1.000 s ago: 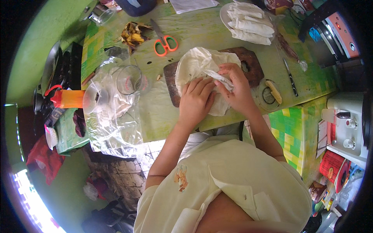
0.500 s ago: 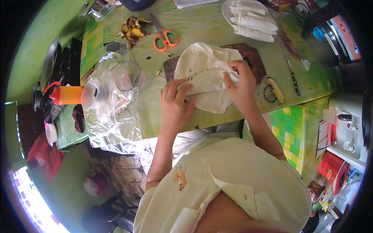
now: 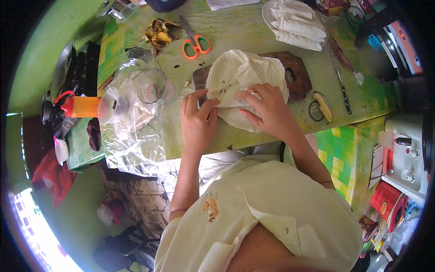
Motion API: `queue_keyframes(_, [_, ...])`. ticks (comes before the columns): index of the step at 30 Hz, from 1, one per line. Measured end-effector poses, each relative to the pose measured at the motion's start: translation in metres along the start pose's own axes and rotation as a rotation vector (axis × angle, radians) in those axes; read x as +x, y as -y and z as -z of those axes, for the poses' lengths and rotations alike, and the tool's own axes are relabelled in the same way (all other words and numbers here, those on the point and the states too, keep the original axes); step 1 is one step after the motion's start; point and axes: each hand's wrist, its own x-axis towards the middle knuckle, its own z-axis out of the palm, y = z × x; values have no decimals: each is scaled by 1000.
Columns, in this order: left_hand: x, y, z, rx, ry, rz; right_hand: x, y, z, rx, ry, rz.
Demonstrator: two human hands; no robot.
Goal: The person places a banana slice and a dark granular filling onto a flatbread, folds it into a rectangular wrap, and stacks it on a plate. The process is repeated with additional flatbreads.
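Note:
A thin white round wrapper (image 3: 240, 72) lies partly folded on a dark brown wooden board (image 3: 297, 75) on the green table (image 3: 253, 34). My left hand (image 3: 195, 119) presses its fingertips on the wrapper's left edge. My right hand (image 3: 267, 109) lies flat on the folded near part of the wrapper, fingers spread. Neither hand holds a tool. What lies under the fold is hidden.
A plate of rolled white wraps (image 3: 297, 25) stands at the back right. Orange-handled scissors (image 3: 195, 43) and yellow peels (image 3: 158, 31) lie behind the board. A glass cup (image 3: 152, 86) sits on clear plastic (image 3: 131, 136) to the left. A knife (image 3: 343, 90) lies at the right.
My left hand has slid left to the wrapper's edge. My right hand has moved from the far side down onto the folded near part.

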Motion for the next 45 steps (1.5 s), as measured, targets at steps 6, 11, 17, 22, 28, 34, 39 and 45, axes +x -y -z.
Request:
queue_keyframes(6, [14,-22,3,-108,-13,62,2,14,-1,-38,-50,-69])
queue_keyframes(11, [24,-31,-15,-242,-21,3,2,11,-11,-3,-87,-175])
queue_keyframes(17, [20,-50,-35,-436,-345,260,0,14,-16,-8,-190,-206])
queue_keyframes(22, [11,-42,-30,-388,-71,400,-2,13,-19,5,-195,-206])
queue_keyframes(28, [14,-46,-28,-402,-51,237,-5,7,-17,64,-164,-140])
queue_keyframes(34, [12,-42,-28,-379,21,87,-12,-8,-1,259,-54,-87])
queue_keyframes(39, [11,-35,-30,-324,20,26,-18,-21,1,387,-99,-92])
queue_keyframes(45, [10,-45,-32,-289,-65,117,-24,-4,-5,262,-434,-362])
